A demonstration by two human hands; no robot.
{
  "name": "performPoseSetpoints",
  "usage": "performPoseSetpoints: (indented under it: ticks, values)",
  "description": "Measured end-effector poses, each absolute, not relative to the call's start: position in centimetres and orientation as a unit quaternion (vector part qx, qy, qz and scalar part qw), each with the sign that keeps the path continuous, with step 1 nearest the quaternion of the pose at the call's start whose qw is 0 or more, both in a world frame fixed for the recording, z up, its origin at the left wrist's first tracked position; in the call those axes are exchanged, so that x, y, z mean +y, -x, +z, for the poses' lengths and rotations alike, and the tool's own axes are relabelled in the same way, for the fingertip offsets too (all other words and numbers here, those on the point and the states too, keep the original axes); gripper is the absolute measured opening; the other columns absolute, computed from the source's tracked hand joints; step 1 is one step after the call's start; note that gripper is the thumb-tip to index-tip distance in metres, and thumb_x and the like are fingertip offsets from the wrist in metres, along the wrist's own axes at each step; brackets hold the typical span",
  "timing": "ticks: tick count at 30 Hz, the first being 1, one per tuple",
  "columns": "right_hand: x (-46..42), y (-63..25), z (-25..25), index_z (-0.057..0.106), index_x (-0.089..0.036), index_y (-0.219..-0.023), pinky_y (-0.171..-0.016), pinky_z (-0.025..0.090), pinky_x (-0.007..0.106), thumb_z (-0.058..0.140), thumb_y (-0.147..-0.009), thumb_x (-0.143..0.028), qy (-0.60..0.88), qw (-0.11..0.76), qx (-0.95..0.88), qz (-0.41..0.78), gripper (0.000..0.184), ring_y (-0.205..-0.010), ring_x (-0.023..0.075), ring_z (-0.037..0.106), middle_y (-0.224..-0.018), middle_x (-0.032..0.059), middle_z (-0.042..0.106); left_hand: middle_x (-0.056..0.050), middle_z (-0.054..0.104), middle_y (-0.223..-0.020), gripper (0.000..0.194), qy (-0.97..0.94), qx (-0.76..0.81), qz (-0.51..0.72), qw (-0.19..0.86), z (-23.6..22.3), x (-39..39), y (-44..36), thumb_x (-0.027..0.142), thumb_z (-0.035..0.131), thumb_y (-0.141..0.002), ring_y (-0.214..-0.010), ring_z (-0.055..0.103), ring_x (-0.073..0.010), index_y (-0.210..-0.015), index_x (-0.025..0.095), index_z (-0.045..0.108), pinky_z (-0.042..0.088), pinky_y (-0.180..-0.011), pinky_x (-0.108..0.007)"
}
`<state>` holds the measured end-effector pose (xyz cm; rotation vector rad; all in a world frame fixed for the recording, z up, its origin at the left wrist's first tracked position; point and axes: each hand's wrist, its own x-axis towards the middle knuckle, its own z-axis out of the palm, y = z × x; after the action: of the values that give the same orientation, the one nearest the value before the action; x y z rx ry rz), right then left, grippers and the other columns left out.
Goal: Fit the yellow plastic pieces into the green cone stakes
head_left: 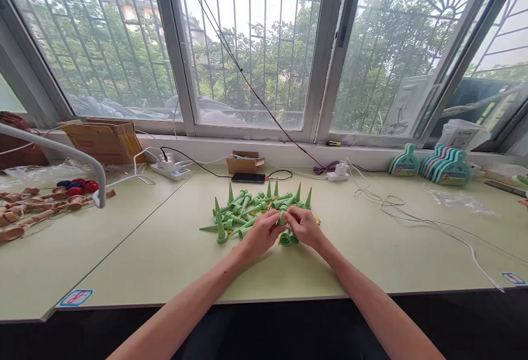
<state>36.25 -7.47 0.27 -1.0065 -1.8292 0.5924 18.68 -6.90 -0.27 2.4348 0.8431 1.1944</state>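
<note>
A pile of green plastic spikes [221,227], cone-shaped with wide ribbed collars, is spread on the table in front of me. Some stand point up, others lie on their sides. My left hand [266,232] and my right hand [304,227] meet at the near edge of this pile, fingers closed around one green spike [282,220] between them. Its lower part is hidden by my fingers. Just below, two more spikes lie with their round open ends [284,239] toward me. Small yellow pieces [318,221] show among the spikes.
Behind the pile lie a black phone [248,178] and a small open cardboard box [245,162]. Wooden toys [25,211] and a white metal tube [61,145] are at left. White cables [396,203] cross the table at right, near teal plastic items [451,167]. A power strip [171,170] sits by the window.
</note>
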Motion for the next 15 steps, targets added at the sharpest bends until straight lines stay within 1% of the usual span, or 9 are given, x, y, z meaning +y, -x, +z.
performPoseSetpoints:
  ticks: [6, 10, 13, 15]
  values:
    - [-7.18, -36.11, -0.04, 0.047, -0.02, -0.065, -0.05, 0.026, 0.025, 0.049, -0.091, -0.036, 0.412, 0.48, -0.736, 0.242, 0.031, -0.052, 0.0114, 0.034, -0.055, -0.0039, 0.04, 0.003, 0.041, -0.064, 0.036, -0.821, 0.334, 0.425, 0.184, -0.22, -7.02, -18.96, 0.032, 0.06, -0.089, -0.059, 0.036, -0.0106, -0.064, 0.018, 0.04, 0.032, -0.055, -0.024]
    - [-7.07, -36.14, -0.26, 0.048, -0.019, -0.064, -0.049, 0.025, 0.026, 0.05, -0.091, -0.038, 0.407, 0.482, -0.733, 0.254, 0.033, -0.051, 0.0111, 0.032, -0.055, -0.004, 0.038, 0.003, 0.044, -0.064, 0.03, -0.802, 0.348, 0.43, 0.226, 0.05, -7.22, -19.07, 0.034, 0.063, -0.087, -0.057, 0.038, -0.0096, -0.066, 0.017, 0.049, 0.033, -0.053, -0.023]
    - [-7.09, -36.19, -0.31, 0.049, -0.019, -0.063, -0.049, 0.025, 0.026, 0.05, -0.091, -0.04, 0.407, 0.484, -0.734, 0.249, 0.035, -0.052, 0.0111, 0.032, -0.055, -0.0037, 0.038, 0.003, 0.046, -0.062, 0.027, -0.784, 0.349, 0.433, 0.278, 0.33, -7.45, -19.1, 0.037, 0.064, -0.086, -0.053, 0.041, -0.0085, -0.071, 0.016, 0.054, 0.034, -0.05, -0.022]
    - [-7.12, -36.22, -0.29, 0.05, -0.019, -0.064, -0.05, 0.025, 0.026, 0.05, -0.092, -0.041, 0.405, 0.481, -0.736, 0.249, 0.035, -0.052, 0.0111, 0.032, -0.056, -0.0035, 0.039, 0.004, 0.045, -0.057, 0.03, -0.765, 0.344, 0.431, 0.332, 0.53, -7.62, -19.11, 0.041, 0.064, -0.086, -0.048, 0.043, -0.008, -0.072, 0.016, 0.055, 0.034, -0.047, -0.022]
